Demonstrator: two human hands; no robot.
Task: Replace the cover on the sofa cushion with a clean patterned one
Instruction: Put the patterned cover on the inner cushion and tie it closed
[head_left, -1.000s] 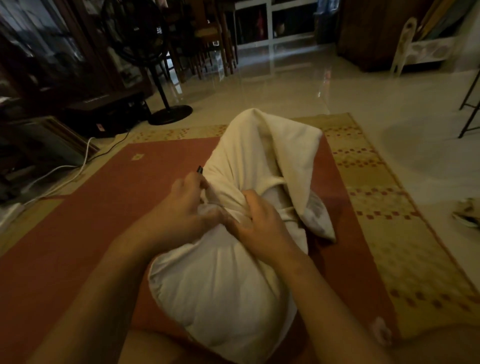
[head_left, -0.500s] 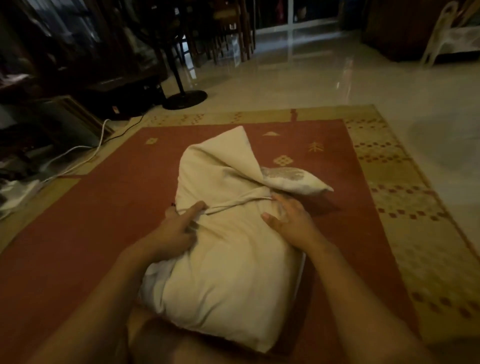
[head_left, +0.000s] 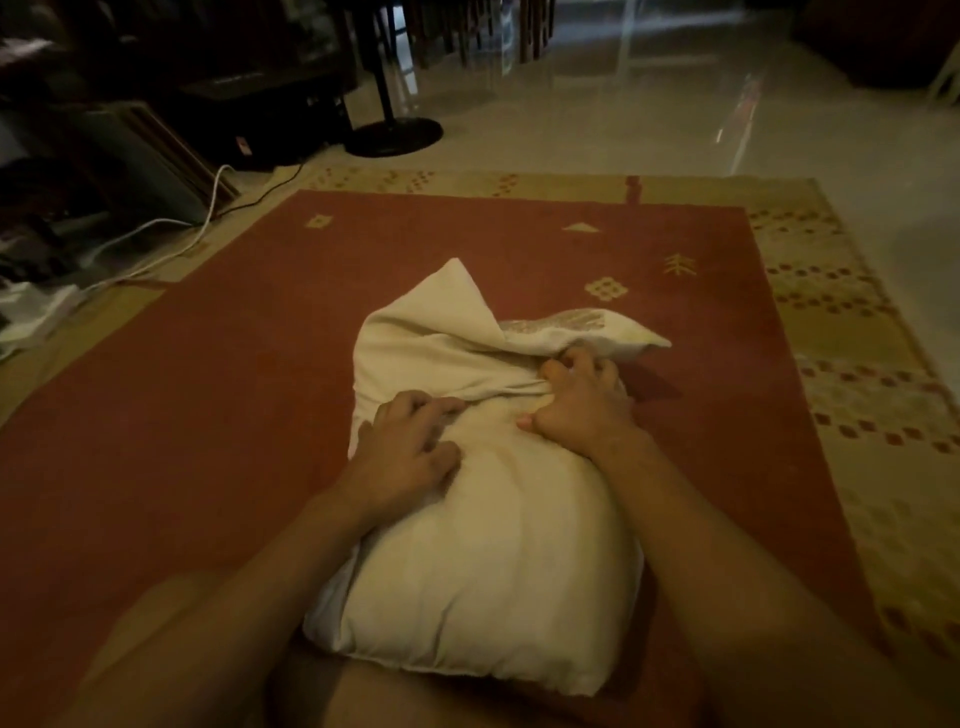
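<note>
**A:** Where is the cushion, and which way does it run?

**B:** It lies flat on the red rug, in the lower middle of the frame. Its long axis runs from the bottom edge up toward the centre, leaning a little to the right. The bare near end sits close to the person's legs at the bottom. The far end is wrapped in the cover.

**A:** How far on is the cover?

**B:** Only over the far part. Its cream cloth is bunched into a rolled edge that crosses the cushion from left to right, about a third of the way down. Above that, one loose corner stands up in a peak pointing at the top of the frame. A second flap, showing a pale woven pattern, points off to the right and rests on the rug.

**A:** And the hands?

**B:** Both are on that rolled edge. The left hand is at the cushion's left side, fingers bent and dug into the cloth. The right hand is further up and to the right, fingers curled tight round the bunched cloth just below the patterned flap.

**A:** Anything around it?

**B:** A round black fan base stands on the shiny floor in the upper left. A white cable trails along the rug's left border.
</note>
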